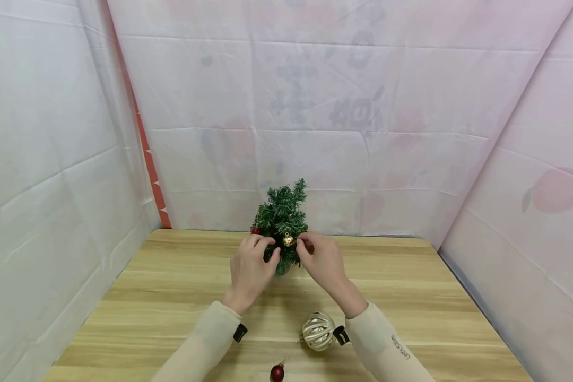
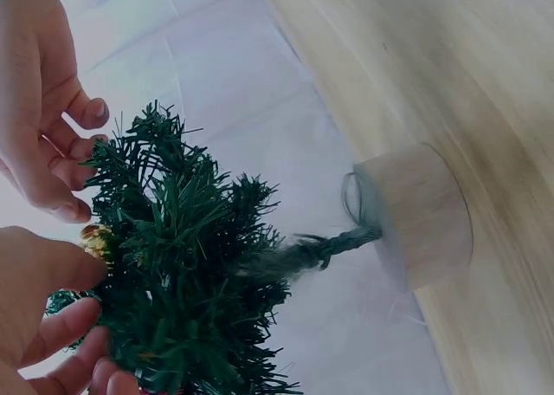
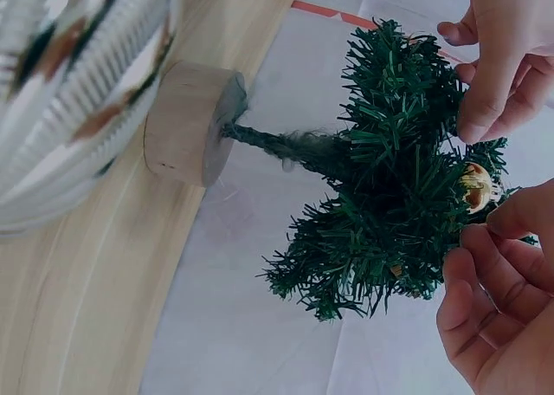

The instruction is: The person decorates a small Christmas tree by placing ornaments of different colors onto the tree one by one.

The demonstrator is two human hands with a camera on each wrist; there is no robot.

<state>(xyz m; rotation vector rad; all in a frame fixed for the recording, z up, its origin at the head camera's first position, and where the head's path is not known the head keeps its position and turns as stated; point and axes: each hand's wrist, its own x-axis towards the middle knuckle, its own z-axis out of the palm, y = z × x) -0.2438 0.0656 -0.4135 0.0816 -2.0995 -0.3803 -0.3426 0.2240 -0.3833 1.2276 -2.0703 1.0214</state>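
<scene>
A small green Christmas tree (image 1: 286, 212) stands on a round wooden base (image 2: 424, 213). A shiny gold bell-like ornament (image 1: 288, 241) hangs at its front between the two hands. My left hand (image 1: 250, 262) is at the tree's left side, thumb and fingers apart, fingertips right at the branches and close to the ornament. On the other side, my right hand (image 1: 322, 260) has thumb and index fingertips close together near the ornament; I cannot tell whether they pinch a branch. Red ornaments show at the tree's left edge and behind my right hand.
A large silvery ribbed ball (image 1: 318, 331) lies on the wooden table (image 1: 181, 297) beside my right wrist. Nearer the front edge is a small dark red ball (image 1: 277, 372). White cloth walls (image 1: 315, 159) enclose the table behind and at both sides.
</scene>
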